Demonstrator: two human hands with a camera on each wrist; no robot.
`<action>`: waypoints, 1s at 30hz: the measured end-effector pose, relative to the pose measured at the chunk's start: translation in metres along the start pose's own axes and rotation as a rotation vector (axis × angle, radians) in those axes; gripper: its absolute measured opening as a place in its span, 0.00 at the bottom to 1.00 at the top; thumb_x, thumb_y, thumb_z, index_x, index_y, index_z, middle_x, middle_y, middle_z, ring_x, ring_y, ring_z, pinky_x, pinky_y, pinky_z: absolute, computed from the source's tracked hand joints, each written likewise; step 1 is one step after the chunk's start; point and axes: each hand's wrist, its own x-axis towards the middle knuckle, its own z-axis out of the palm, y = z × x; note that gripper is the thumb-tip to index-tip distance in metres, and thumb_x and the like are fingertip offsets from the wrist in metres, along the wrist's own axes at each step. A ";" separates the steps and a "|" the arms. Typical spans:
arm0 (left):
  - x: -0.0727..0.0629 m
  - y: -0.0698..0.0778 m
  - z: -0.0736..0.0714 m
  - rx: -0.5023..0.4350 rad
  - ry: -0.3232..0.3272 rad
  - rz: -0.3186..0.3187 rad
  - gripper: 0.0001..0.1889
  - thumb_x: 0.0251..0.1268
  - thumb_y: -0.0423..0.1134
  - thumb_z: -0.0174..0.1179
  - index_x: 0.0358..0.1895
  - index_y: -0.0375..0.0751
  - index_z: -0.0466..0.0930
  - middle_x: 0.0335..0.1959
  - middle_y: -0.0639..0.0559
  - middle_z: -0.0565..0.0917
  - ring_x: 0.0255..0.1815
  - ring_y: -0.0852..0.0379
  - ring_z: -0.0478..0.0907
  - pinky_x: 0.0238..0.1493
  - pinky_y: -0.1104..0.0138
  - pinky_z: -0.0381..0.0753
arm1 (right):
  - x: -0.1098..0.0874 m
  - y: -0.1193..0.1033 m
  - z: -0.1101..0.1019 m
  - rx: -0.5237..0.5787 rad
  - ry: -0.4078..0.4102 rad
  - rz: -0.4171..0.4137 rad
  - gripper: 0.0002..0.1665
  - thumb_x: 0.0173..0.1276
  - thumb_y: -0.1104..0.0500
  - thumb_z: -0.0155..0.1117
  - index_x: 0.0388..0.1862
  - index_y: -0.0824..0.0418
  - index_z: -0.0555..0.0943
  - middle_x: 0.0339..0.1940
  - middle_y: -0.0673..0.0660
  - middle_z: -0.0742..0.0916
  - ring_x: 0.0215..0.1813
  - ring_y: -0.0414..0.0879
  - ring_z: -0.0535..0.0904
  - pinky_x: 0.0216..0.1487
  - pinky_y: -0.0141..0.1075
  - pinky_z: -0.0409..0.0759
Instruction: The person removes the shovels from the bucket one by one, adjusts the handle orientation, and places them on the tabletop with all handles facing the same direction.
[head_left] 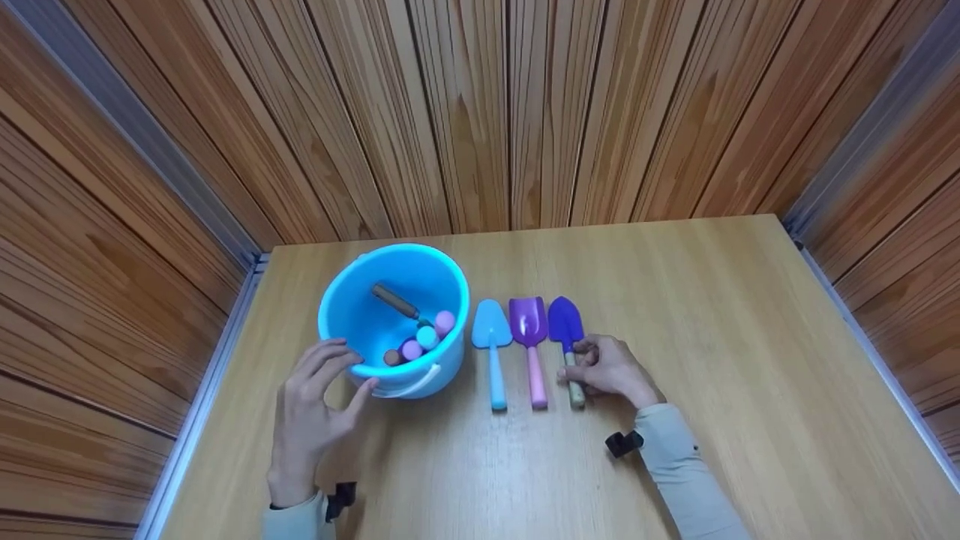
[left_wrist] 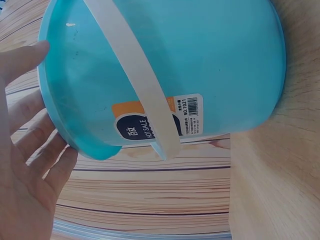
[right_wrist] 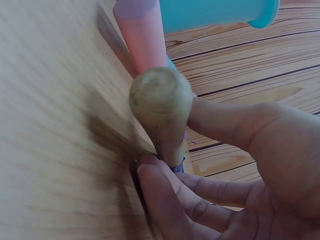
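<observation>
A light blue bucket [head_left: 442, 369] stands on the left of the table, with a white handle [left_wrist: 142, 75] hanging down its side. My left hand [head_left: 311, 412] spreads over its near rim, fingertips touching the edge and thumb apart from the fingers. To the bucket's right, three small garden tools lie side by side: a light blue trowel [head_left: 493, 352], a purple shovel with a pink handle [head_left: 534, 360] and a dark blue trowel [head_left: 564, 319] with a wooden handle. My right hand [head_left: 611, 369] pinches that wooden handle [right_wrist: 160, 100] between thumb and fingers, close over the table.
Inside the bucket are a brown-handled tool [head_left: 395, 300] and several small round pieces, such as a pink one [head_left: 445, 322] and a light blue one [head_left: 427, 337]. Wooden plank walls [head_left: 480, 112] enclose the table [head_left: 712, 315] at the back and both sides.
</observation>
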 end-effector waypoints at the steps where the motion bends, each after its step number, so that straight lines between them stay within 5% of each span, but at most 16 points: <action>1: -0.002 0.000 0.000 -0.002 -0.002 -0.002 0.19 0.54 0.43 0.83 0.50 0.47 0.92 0.55 0.54 0.90 0.64 0.49 0.85 0.62 0.44 0.85 | -0.001 0.002 0.001 -0.002 -0.006 -0.001 0.40 0.65 0.51 0.83 0.68 0.68 0.77 0.39 0.56 0.84 0.34 0.45 0.83 0.35 0.36 0.88; 10: -0.003 0.000 0.002 -0.010 -0.013 0.015 0.19 0.57 0.43 0.81 0.52 0.47 0.91 0.57 0.54 0.90 0.66 0.50 0.83 0.64 0.45 0.85 | 0.000 0.003 -0.017 -0.001 0.014 -0.027 0.38 0.68 0.52 0.80 0.69 0.70 0.76 0.41 0.58 0.84 0.37 0.47 0.86 0.39 0.39 0.89; 14: -0.002 0.001 0.000 -0.002 -0.029 0.008 0.19 0.58 0.45 0.81 0.52 0.47 0.91 0.57 0.54 0.89 0.66 0.51 0.83 0.63 0.46 0.86 | 0.001 -0.009 -0.024 -0.048 0.035 -0.103 0.34 0.71 0.52 0.77 0.68 0.69 0.77 0.45 0.59 0.86 0.43 0.50 0.86 0.43 0.40 0.87; 21: 0.001 0.002 -0.003 0.011 -0.062 0.012 0.19 0.60 0.46 0.79 0.53 0.50 0.89 0.56 0.56 0.87 0.63 0.56 0.82 0.60 0.47 0.88 | 0.001 -0.059 -0.035 -0.192 -0.016 -0.210 0.31 0.78 0.52 0.70 0.74 0.63 0.75 0.62 0.64 0.84 0.63 0.59 0.82 0.59 0.48 0.87; 30: 0.001 0.005 -0.002 0.035 -0.100 -0.050 0.20 0.61 0.51 0.78 0.53 0.50 0.87 0.57 0.53 0.86 0.61 0.52 0.82 0.58 0.45 0.89 | 0.004 -0.131 -0.041 -0.341 -0.061 -0.310 0.25 0.81 0.55 0.64 0.73 0.59 0.77 0.62 0.62 0.85 0.61 0.58 0.85 0.60 0.52 0.87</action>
